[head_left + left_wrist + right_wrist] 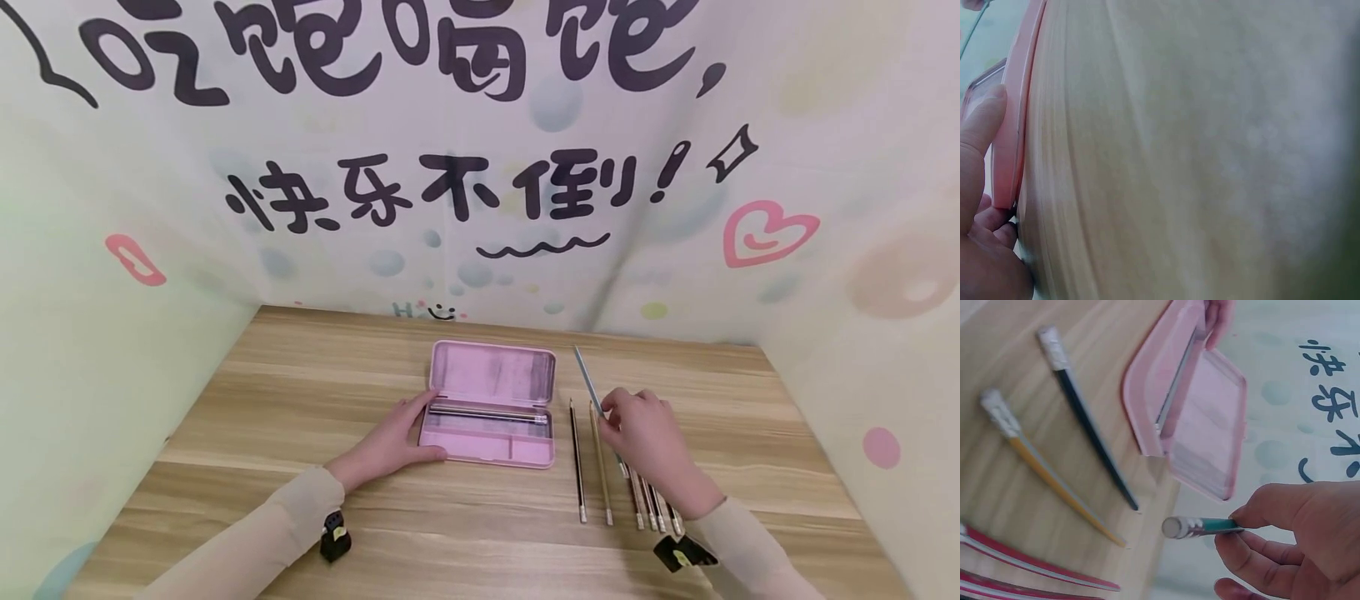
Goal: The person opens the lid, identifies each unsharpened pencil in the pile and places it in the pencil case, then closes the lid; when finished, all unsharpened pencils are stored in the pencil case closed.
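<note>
A pink pencil case lies with its lid raised. Dark pencils lie along its rear compartment, their exact number unclear. My left hand holds the case at its left end; in the left wrist view the thumb presses on the pink wall, with fingers by the lower corner. Between thumb and fingertips, my right hand pinches a teal pencil with its eraser end down. That pencil is raised and tilted, right of the case, over other pencils.
On the wooden table, a black pencil and a yellow pencil lie right of the case. Several more pencils lie partly under my right hand. A printed wall cloth borders the table's back.
</note>
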A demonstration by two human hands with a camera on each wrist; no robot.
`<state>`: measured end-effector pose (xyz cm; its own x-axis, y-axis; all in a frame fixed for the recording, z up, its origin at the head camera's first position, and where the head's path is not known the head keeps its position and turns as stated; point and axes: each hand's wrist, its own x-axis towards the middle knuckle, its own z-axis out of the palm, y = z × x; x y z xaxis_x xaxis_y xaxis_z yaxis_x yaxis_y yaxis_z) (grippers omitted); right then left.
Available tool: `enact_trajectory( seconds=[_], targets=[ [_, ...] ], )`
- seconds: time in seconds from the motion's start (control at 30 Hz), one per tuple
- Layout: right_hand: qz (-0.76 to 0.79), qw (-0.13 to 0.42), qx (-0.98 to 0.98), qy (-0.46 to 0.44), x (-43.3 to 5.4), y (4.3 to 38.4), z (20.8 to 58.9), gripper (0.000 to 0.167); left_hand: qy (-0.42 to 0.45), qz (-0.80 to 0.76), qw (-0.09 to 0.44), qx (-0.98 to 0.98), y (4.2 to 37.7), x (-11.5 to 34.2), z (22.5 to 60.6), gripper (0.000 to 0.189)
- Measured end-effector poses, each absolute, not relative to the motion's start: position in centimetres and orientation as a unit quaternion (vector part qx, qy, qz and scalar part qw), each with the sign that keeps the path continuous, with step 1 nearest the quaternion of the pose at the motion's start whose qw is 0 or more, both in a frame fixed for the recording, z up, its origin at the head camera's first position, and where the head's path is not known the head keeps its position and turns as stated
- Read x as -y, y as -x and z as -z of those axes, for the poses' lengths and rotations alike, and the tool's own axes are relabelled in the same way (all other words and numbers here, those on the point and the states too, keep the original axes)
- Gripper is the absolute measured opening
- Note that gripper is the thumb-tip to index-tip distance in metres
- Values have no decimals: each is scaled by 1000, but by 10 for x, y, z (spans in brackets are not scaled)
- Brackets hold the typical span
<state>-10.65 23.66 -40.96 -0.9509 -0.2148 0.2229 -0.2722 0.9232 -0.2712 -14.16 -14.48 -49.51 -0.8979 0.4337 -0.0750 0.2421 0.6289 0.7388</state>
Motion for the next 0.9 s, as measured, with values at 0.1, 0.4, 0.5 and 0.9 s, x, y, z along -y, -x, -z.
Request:
enact_trajectory(
  seconds=[0.1, 0.4, 0.5, 0.9],
  targets=[
    [-155, 90, 975, -134, -233, 110, 402, 10, -190, -387, 122, -894, 141, 145, 494, 100],
    [-162, 68, 970, -165, -222, 121, 392, 8, -195, -387, 116, -894, 141, 145, 495, 101],
    [-161, 74, 967, -181, -219, 126, 391, 8, -195, -386, 115, -894, 142, 146, 495, 101],
    [-145, 99, 952, -250, -195, 141, 393, 14, -201, -381, 116, -895, 142, 145, 494, 101]
  ],
)
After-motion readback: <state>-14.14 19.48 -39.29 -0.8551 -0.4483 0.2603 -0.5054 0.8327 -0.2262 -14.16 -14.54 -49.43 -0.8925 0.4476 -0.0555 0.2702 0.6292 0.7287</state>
